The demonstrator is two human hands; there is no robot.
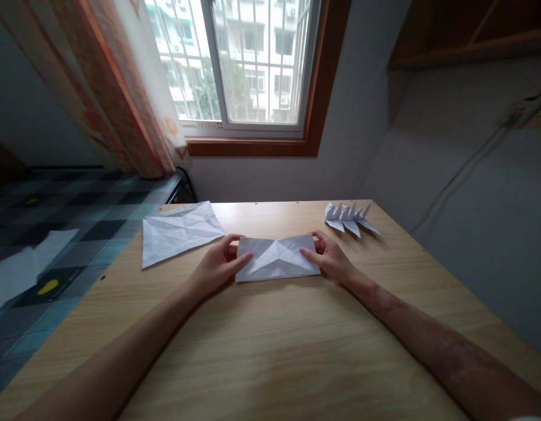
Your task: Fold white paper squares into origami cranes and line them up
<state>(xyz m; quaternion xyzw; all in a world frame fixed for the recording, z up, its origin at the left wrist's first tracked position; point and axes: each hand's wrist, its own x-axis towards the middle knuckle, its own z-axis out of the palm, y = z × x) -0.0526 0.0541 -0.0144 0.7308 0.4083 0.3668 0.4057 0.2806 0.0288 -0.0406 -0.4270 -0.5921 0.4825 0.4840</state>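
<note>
Forearms point(142, 345) converge; both hands point(215, 263) point(334, 260) pinch folded paper point(279, 262); long axis sideways, crease peak point(277, 245) away.

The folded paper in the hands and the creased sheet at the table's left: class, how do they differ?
The folded paper is gripped by the left hand and right hand; the creased sheet lies on the table. The folded paper makes a narrow strip; the creased sheet is spread open and looks larger. Both are white and creased.

Left grip point(216, 261) and right grip point(334, 257) hold a folded white paper point(276, 262).
</note>
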